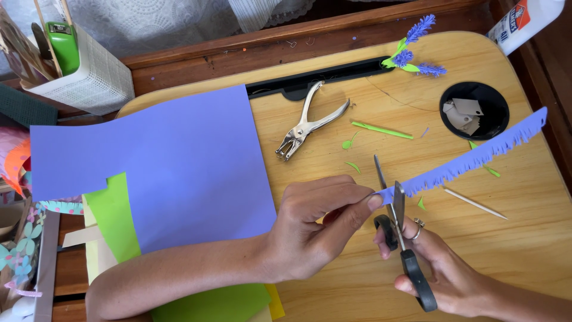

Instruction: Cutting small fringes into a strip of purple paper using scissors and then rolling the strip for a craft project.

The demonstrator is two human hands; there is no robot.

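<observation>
My left hand (313, 229) pinches the near end of a long purple paper strip (471, 161) that is fringed along one edge and reaches up to the right. My right hand (444, 271) grips black-handled scissors (396, 220), whose open blades straddle the strip right beside my left fingertips. A ring sits on a right finger. Both hands hover over a light wooden desk (524, 238).
A large purple sheet (179, 167) lies left over green paper (116, 220). A metal hole punch (307, 122), green paper scraps, a wooden toothpick (475, 203), purple paper flowers (414, 50), a black round cup hole (475, 111), a glue bottle (524, 21) and a white basket (89, 74) surround the hands.
</observation>
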